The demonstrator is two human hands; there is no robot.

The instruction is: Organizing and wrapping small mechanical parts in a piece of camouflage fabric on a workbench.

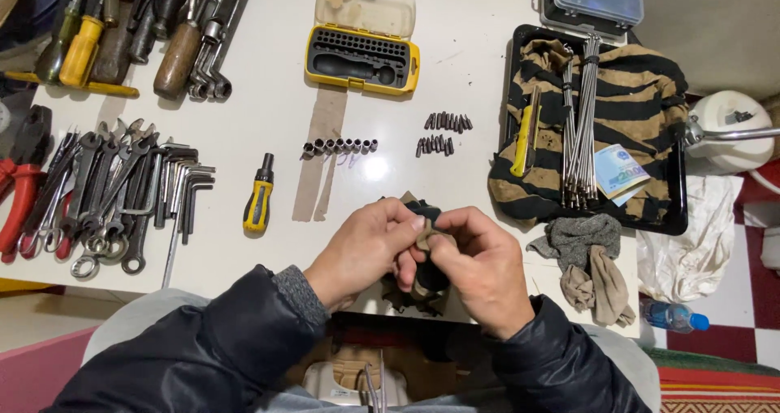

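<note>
White tabletop (268,129) strewn with tools: just below the rows of screwdriver bits (443,133), left hand (361,250) and right hand (479,267) pinch a striped rag (422,242) together, seemingly mid-wipe.

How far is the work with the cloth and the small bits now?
Looks done: small dark screwdriver bits and silver sockets lie in rows on the white table. In hand: left hand and right hand pinch a striped tan-and-black cloth. Left: the yellow bit case sits open, slots unfilled.

black puffy jacket sleeves (244,340) with a grey knit inner cuff (299,291).
</note>
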